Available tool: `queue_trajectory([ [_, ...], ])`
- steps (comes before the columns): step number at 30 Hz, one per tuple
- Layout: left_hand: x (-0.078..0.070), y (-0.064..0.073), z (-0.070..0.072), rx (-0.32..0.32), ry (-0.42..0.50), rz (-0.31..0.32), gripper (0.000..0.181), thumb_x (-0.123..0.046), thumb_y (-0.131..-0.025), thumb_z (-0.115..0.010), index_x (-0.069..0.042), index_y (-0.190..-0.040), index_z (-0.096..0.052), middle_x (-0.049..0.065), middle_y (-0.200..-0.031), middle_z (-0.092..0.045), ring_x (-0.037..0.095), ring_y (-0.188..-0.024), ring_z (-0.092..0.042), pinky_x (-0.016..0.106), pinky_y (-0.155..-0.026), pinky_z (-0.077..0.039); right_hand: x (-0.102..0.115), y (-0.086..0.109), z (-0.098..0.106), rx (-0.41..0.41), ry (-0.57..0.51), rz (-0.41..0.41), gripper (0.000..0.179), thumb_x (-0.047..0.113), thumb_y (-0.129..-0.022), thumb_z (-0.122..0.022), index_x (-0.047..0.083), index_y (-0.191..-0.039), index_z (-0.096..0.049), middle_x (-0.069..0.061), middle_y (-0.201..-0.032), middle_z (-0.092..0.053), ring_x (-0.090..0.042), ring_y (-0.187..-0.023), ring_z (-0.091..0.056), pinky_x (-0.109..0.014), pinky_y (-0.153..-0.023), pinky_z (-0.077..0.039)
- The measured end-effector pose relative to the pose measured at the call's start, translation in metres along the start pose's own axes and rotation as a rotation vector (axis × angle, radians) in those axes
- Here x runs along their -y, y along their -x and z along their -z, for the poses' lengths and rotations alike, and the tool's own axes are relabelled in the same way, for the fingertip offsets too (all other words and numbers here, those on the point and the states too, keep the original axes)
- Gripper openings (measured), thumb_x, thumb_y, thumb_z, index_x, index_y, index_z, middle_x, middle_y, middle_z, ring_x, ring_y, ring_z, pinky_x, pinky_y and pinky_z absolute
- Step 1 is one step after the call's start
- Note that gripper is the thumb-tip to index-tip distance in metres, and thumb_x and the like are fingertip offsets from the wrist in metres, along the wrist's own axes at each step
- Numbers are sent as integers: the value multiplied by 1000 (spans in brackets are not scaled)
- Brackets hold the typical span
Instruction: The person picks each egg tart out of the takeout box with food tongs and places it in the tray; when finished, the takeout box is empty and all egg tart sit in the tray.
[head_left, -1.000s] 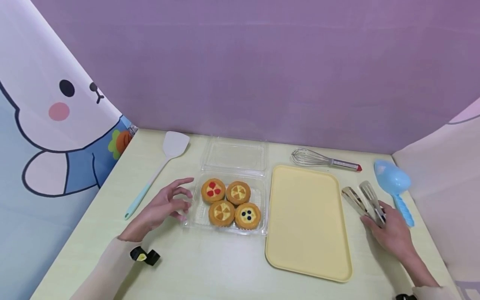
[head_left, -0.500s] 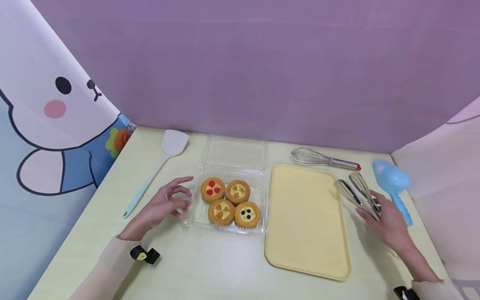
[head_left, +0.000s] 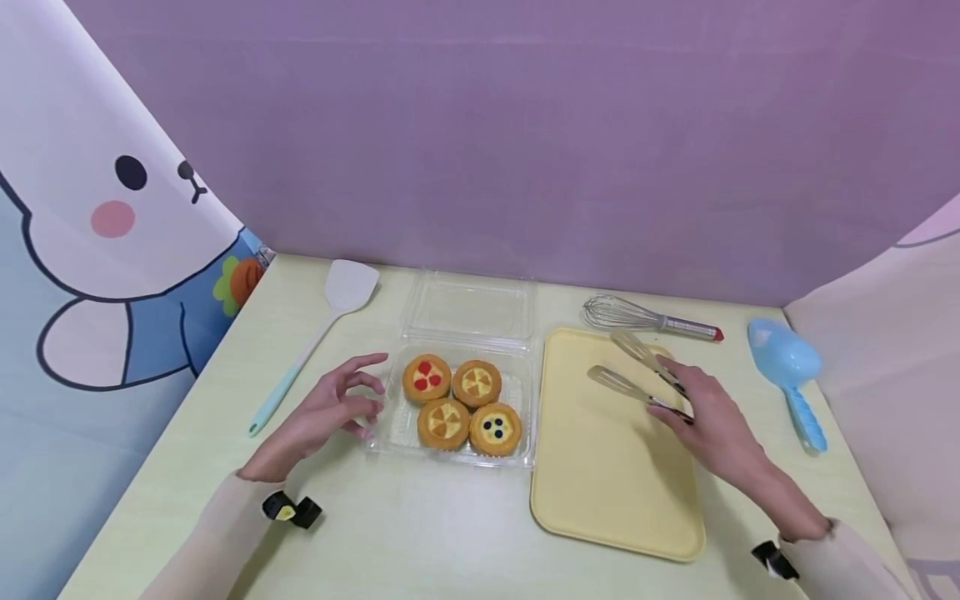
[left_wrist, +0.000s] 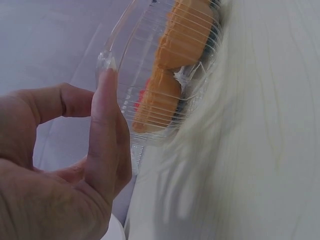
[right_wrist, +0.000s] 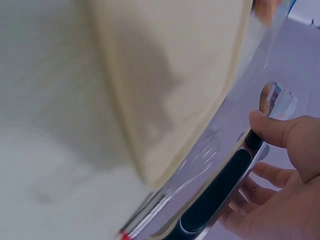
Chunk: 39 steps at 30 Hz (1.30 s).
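Observation:
My right hand (head_left: pixel 712 425) holds metal tongs (head_left: pixel 626 383) by the handle above the yellow tray (head_left: pixel 600 492), their two ends apart with nothing between them. Dark grip panels show on the tongs' handle (right_wrist: pixel 217 192) in the right wrist view. My left hand (head_left: pixel 330 408) is at the left side of an open clear plastic container (head_left: pixel 390 446), fingers loosely bent. In the left wrist view, a fingertip appears to touch the container's rim (left_wrist: pixel 107 60). Several small round tarts sit in the container, among them one with red topping (head_left: pixel 427 379) and one with dark berries (head_left: pixel 495 430).
A whisk (head_left: pixel 652 318) lies behind the tray. The blue scoop (head_left: pixel 787 362) is at the far right of the table. To the left lies a white spatula (head_left: pixel 348 287) with a pale blue handle. A purple backdrop (head_left: pixel 480 167) rises behind the table.
The tongs in my right hand have come up off the table and moved left, from beside the tray to above it. My left hand stays at the container.

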<state>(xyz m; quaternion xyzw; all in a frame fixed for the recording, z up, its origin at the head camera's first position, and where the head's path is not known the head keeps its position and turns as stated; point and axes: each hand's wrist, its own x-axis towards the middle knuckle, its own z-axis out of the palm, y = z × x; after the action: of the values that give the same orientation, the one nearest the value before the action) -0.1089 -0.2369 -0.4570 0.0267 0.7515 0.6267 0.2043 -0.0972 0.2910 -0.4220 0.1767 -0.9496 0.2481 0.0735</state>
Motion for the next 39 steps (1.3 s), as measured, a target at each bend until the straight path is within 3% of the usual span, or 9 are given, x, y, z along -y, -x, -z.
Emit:
queue_trajectory([
  [6, 0, 2, 0, -11, -11, 16, 74, 1, -95, -61, -11, -162, -32, 24, -124, -51, 17, -76, -64, 32, -60, -64, 30, -15, -5, 48, 16, 99, 70, 12, -92, -78, 5, -154, -46, -20, -136, -62, -44, -124, -57, -62, -90, -54],
  [15, 1, 3, 0, -17, -6, 20, 73, 0, -95, -62, -11, -161, -32, 23, -123, -52, 16, -76, -64, 31, -59, -64, 60, -37, -17, 120, 66, 252, 71, 15, -91, -80, 11, -154, -49, -10, -130, -68, -35, -120, -64, -54, -95, -57],
  [22, 3, 2, 0, -16, -18, 26, 73, -1, -96, -62, -12, -161, -33, 23, -124, -52, 16, -76, -64, 32, -60, -64, 82, -54, -29, 179, 169, 365, 75, 17, -85, -86, 18, -152, -53, -6, -128, -69, -29, -113, -66, -51, -88, -58],
  [30, 0, 1, -1, -17, -24, 29, 71, -2, -97, -62, -13, -161, -34, 25, -126, -51, 16, -77, -64, 32, -60, -64, 107, -71, -41, 249, 280, 509, 74, 18, -86, -85, 20, -153, -53, -3, -130, -68, -26, -119, -65, -49, -97, -57],
  [39, -1, 0, 0, -18, -22, 46, 70, -3, -97, -63, -14, -161, -35, 21, -124, -52, 17, -77, -65, 32, -61, -65, 131, -93, -42, 314, 392, 707, 77, 2, -87, -81, 22, -154, -49, -6, -136, -66, -30, -126, -62, -52, -103, -56],
])
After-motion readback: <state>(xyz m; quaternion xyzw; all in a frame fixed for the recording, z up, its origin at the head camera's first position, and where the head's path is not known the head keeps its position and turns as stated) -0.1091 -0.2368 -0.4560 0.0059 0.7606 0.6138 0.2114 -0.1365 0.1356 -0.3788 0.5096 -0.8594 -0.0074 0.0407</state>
